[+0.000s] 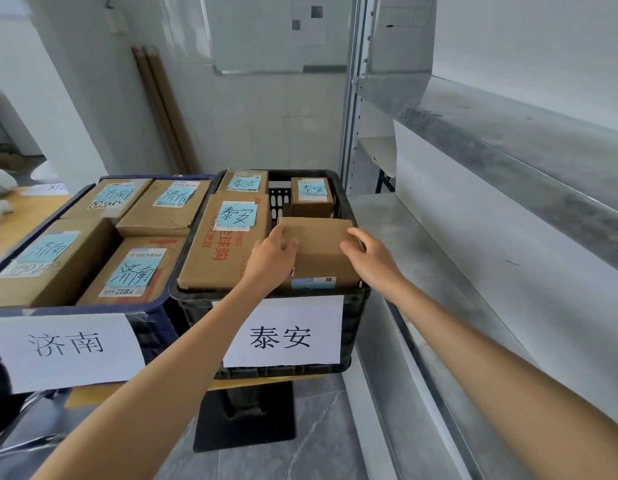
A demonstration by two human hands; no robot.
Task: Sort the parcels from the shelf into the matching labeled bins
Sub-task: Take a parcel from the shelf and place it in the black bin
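Parcel [320, 251] — clasped between left hand [274, 253] and right hand [368, 257].

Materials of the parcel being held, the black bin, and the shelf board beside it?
parcel: brown cardboard, matte, creased edges.
black bin: likely moulded plastic, slotted walls, slight sheen.
shelf board: seemingly galvanised sheet metal, mottled grey, dull.

A whiteboard [255, 36] and two leaning brown tubes [163, 109] against the wall
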